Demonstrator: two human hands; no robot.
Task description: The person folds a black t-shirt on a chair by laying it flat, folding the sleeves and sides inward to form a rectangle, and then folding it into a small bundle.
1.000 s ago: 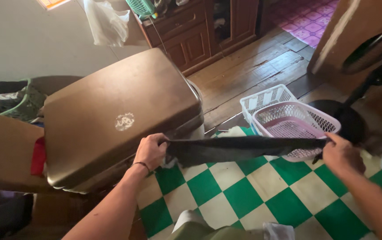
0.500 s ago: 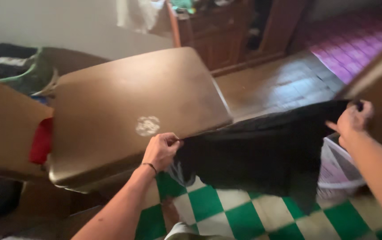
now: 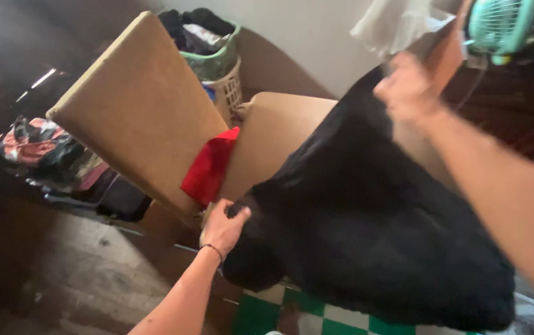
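A large black cloth [image 3: 366, 229] hangs spread out between my two hands. My left hand [image 3: 223, 226] pinches its lower left corner, low and close to the brown suitcase lid [image 3: 273, 133]. My right hand [image 3: 407, 87], blurred, is raised high and grips the cloth's upper edge. The cloth covers much of the suitcase and the floor below it.
A tan board [image 3: 136, 105] leans to the left with a red cloth [image 3: 210, 166] tucked under it. A laundry basket full of clothes [image 3: 217, 62] stands behind. Crumpled clothes [image 3: 49, 146] lie at left. A small teal fan [image 3: 497, 25] and a plastic bag [image 3: 397, 22] are at top right. Green-and-white checked flooring [image 3: 316, 316] shows below.
My right hand has risen high with the cloth, which went from a stretched strip to a wide hanging sheet. The view swung left, so the pink and white baskets left the frame.
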